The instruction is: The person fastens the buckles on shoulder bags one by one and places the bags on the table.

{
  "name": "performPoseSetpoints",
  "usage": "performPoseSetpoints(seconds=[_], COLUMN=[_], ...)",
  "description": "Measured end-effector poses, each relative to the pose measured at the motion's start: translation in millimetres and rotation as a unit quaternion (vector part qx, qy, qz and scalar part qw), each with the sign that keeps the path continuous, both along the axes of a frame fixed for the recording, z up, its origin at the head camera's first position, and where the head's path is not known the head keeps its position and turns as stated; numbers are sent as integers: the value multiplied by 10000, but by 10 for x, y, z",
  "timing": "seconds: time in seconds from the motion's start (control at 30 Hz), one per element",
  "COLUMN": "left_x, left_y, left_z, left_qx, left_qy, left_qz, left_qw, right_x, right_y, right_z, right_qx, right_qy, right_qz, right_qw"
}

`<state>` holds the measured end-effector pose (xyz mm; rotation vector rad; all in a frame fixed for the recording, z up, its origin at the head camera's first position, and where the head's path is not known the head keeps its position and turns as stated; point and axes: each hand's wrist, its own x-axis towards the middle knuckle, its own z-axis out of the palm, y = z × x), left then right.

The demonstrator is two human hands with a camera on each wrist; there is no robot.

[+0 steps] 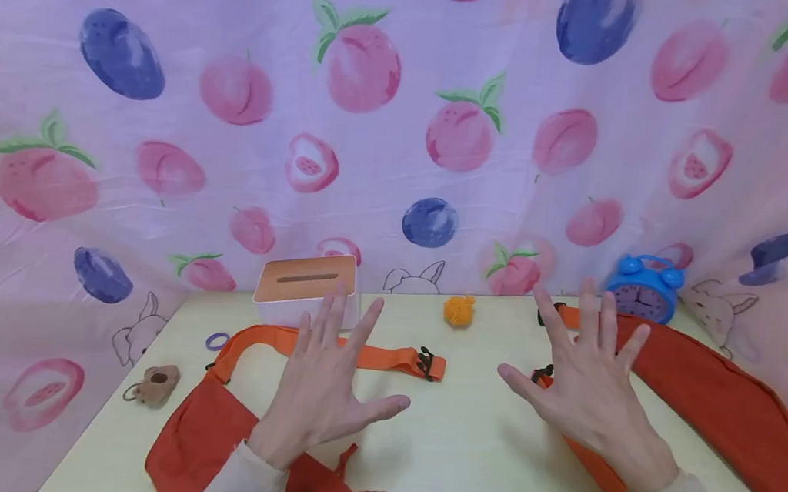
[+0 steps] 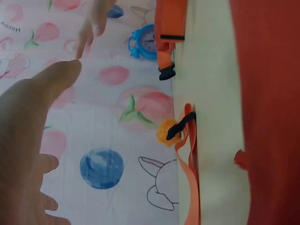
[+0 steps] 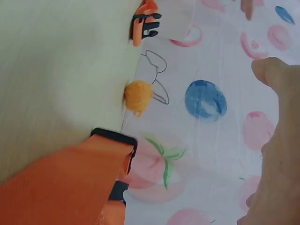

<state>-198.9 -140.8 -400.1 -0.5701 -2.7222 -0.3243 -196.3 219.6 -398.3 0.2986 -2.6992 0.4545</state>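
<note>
Both hands hover over the table with fingers spread and nothing held. My left hand overlaps a red waist bag in the head view. That bag's orange strap runs behind the fingers to a black buckle. On the other side, my right hand is raised beside a second red waist bag, partly covering its orange strap. The left wrist view shows the left thumb; the right wrist view shows the right thumb and the second bag's wide orange strap.
A white tissue box with a wooden lid stands at the back left. Near it lie a purple ring and a brown plush keychain. An orange knitted ball sits at the back middle, a blue alarm clock at the back right. Fruit-print cloth hangs behind.
</note>
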Motion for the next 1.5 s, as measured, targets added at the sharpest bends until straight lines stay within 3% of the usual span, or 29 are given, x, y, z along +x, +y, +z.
performPoseSetpoints(seconds=[0.2, 0.37, 0.47, 0.63, 0.7, 0.8, 1.0, 1.1, 1.23, 1.37, 1.43, 1.5], left_x=[129, 285, 356, 405, 404, 395, 394, 381, 364, 354, 352, 350], left_y=[26, 38, 27, -21, -39, -44, -7, 11, 13, 12, 15, 19], left_z=[71, 132, 111, -26, -109, -246, -482, -547, -595, -635, -649, -659], left_qx=[430, 904, 1193, 1596, 1723, 1931, 2293, 2455, 2612, 2718, 2699, 2658], left_qy=[-189, -643, -802, -1284, -1638, -2274, -3787, -4278, -4676, -4966, -4965, -4890], left_qz=[-465, -876, -1123, -1530, -1741, -2148, -2657, -2782, -2834, -2952, -3095, -3237], left_qw=[9978, 9900, 9832, 9668, 9556, 9300, 8564, 8242, 7955, 7696, 7648, 7651], right_x=[-62, -122, -173, -275, -312, -366, -465, -499, -538, -573, -590, -609], right_y=[-153, -308, -406, -548, -592, -649, -781, -813, -823, -827, -827, -825], right_z=[93, 175, 173, 65, 13, -65, -225, -296, -391, -480, -525, -575], right_qx=[-525, -1274, -1634, -1979, -2087, -2310, -2863, -3162, -3564, -3735, -3750, -3787], right_qy=[268, -151, -475, -589, -588, -650, -1258, -1526, -1860, -2214, -2335, -2392], right_qz=[388, 626, 709, 1068, 1193, 1328, 1495, 1504, 1469, 1279, 1195, 1174], right_qw=[9975, 9898, 9828, 9726, 9689, 9616, 9380, 9242, 9038, 8917, 8892, 8863])
